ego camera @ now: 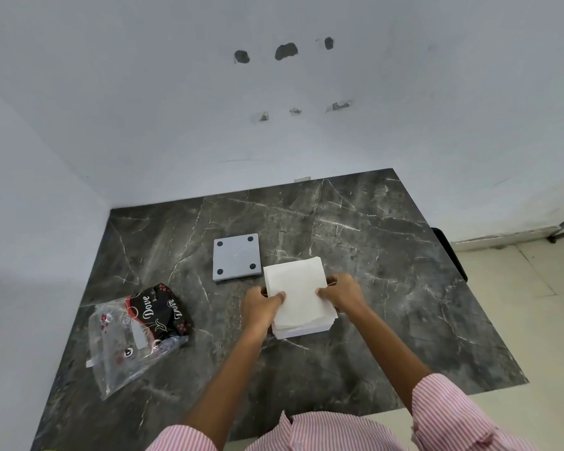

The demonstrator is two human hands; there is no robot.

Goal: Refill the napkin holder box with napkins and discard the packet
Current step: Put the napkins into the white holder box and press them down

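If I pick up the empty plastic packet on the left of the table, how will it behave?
The packet looks like thin, crumpled clear film, so it will probably be floppy and sag from wherever it is pinched. It seems empty, so likely very light and easily shifted by a nudge. Its glossy surface may be somewhat slippery.

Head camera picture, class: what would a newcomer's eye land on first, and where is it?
First, the white napkin stack at the centre of the dark marble table, pressed from each side by the left hand and right hand. Next, the empty, crumpled packet lying to the left, and the grey square lid, four dark pads upward, just behind the stack.
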